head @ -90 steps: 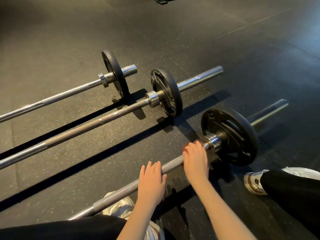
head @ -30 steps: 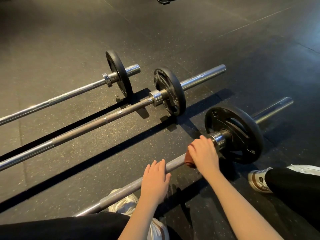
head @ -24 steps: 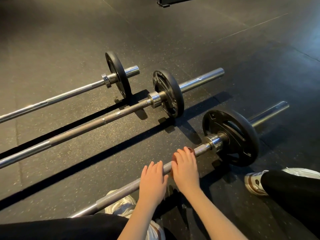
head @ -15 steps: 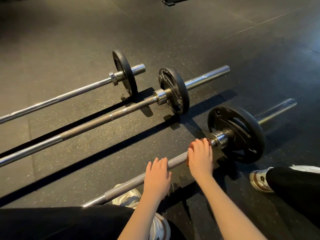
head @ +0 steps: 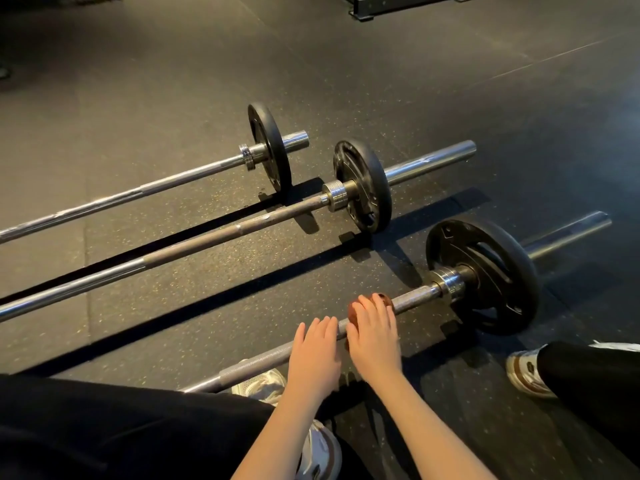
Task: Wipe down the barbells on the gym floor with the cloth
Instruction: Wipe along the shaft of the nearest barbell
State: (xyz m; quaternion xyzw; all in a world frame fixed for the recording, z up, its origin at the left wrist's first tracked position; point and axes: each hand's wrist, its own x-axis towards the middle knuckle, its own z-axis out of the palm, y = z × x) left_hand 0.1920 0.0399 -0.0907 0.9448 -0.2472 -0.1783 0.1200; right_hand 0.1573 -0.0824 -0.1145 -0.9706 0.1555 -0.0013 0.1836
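Note:
Three barbells lie side by side on the dark rubber floor. On the nearest barbell (head: 417, 295), my right hand (head: 375, 336) grips a brown cloth (head: 381, 300) wrapped round the shaft, a short way left of the collar and its black plate (head: 485, 275). My left hand (head: 313, 351) rests on the same shaft just left of the right hand, fingers laid over it. The middle barbell (head: 207, 239) and the far barbell (head: 138, 192) lie untouched beyond, each with a black plate.
My dark trouser legs and white shoes (head: 523, 374) flank the near barbell, one shoe (head: 263, 388) under the shaft. A black equipment base (head: 398, 5) stands at the top. Floor seams run across the mats.
My right hand with the cloth has slid left along the near shaft, away from the collar, ending beside my left hand, which stayed on the bar. The view shifted slightly.

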